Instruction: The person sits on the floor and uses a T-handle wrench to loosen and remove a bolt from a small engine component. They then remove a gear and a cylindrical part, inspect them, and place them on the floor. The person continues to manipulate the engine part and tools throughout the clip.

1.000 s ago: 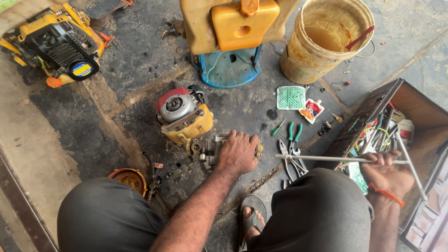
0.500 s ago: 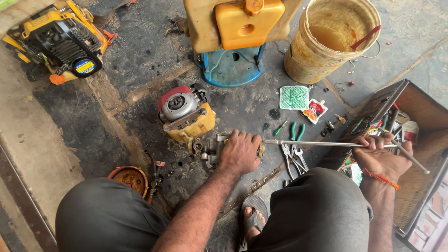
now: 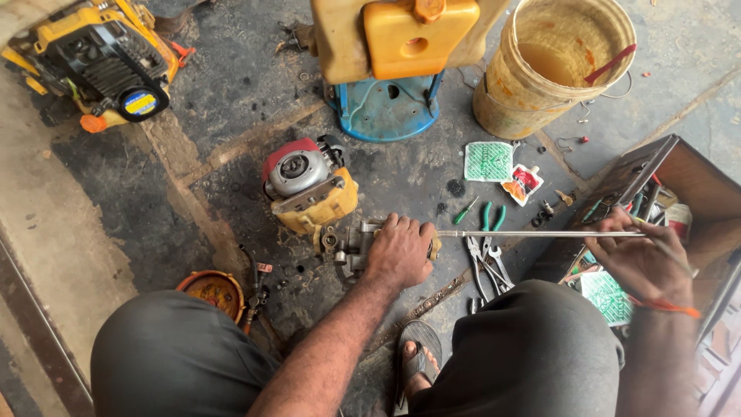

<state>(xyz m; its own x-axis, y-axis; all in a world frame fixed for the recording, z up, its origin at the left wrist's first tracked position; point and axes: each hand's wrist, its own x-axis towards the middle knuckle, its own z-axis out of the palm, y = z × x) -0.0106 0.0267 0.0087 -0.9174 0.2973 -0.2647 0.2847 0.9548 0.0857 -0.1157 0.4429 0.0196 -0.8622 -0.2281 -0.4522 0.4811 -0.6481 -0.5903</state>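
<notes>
Long thin steel rod (image 3: pixel 540 233) now level at frame centre-right, tip against grey metal engine part (image 3: pixel 353 245), no longer slanting low. Left hand (image 3: pixel 400 251) clamped on part; right hand (image 3: pixel 644 259) pinching rod's far end.

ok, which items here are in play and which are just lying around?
In play:
left hand on metal part
right hand holding thin rod

Lying about:
pliers
bucket
yellow engine
green packet
toolbox
</notes>
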